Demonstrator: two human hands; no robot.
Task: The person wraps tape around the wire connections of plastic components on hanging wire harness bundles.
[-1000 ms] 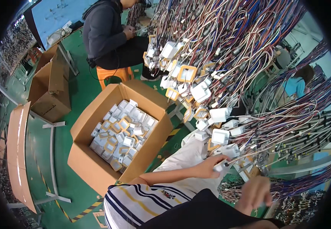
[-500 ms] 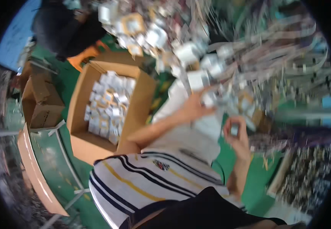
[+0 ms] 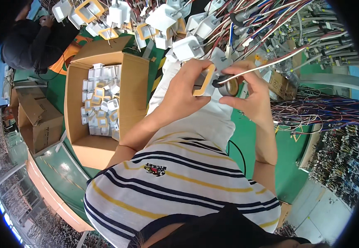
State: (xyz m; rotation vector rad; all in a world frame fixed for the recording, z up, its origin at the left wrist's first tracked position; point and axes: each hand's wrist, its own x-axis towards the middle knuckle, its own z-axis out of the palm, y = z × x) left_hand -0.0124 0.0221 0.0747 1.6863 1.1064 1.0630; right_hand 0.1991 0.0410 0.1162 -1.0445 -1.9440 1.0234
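Above my lap, my left hand (image 3: 187,84) is closed around a small box-shaped housing with an orange-yellow square frame (image 3: 207,80) on its edge. Close by on the right, the thumb and fingers of my right hand (image 3: 252,93) grip a round grey piece with a tan inner ring (image 3: 232,86). A black cable end (image 3: 220,82) with pale and brown wires sits between the hands, and its wires run off to the upper right. The two held pieces are side by side; whether they touch cannot be seen. White square housings (image 3: 187,47) on wires lie just beyond my fingers.
To the left stands an open cardboard box (image 3: 134,91) filled with white and orange-framed housings (image 3: 100,101). Another cardboard box (image 3: 43,120) is farther left. Wire bundles (image 3: 307,109) lie at the right. A person in dark clothing (image 3: 26,45) sits at the upper left.
My hands have come together over my lap; earlier they were farther apart. The right hand has moved up and left and now grips the round piece. The whole view has shifted and sharpened.
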